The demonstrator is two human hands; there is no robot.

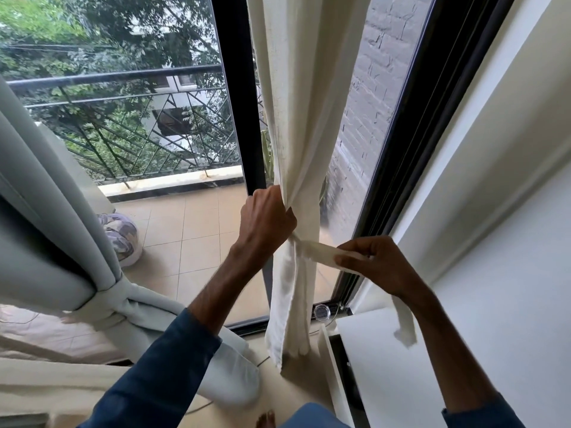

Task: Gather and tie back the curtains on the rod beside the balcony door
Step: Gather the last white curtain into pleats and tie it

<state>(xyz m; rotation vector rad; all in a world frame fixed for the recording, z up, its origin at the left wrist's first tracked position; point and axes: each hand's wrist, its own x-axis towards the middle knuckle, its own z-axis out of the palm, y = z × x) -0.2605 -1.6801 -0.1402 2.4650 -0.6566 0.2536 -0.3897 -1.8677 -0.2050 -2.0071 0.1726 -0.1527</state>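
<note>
the left hand point(267, 217) was closed around the gathered cream curtain point(296, 125), while the right hand point(370, 264) pinched the cream tie strip point(318, 253) pulled sideways from it.

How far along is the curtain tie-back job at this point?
Done: the grey curtain is bunched and knotted with its tie. In hand: the left hand grips the gathered cream curtain while the right hand pulls the cream strip sideways. Left: fastening that strip; no knot shows.

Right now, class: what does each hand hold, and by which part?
The left hand grips the cream curtain at its gathered waist. The right hand pinches the fabric tie strip partway along, its free end hanging below.
</note>
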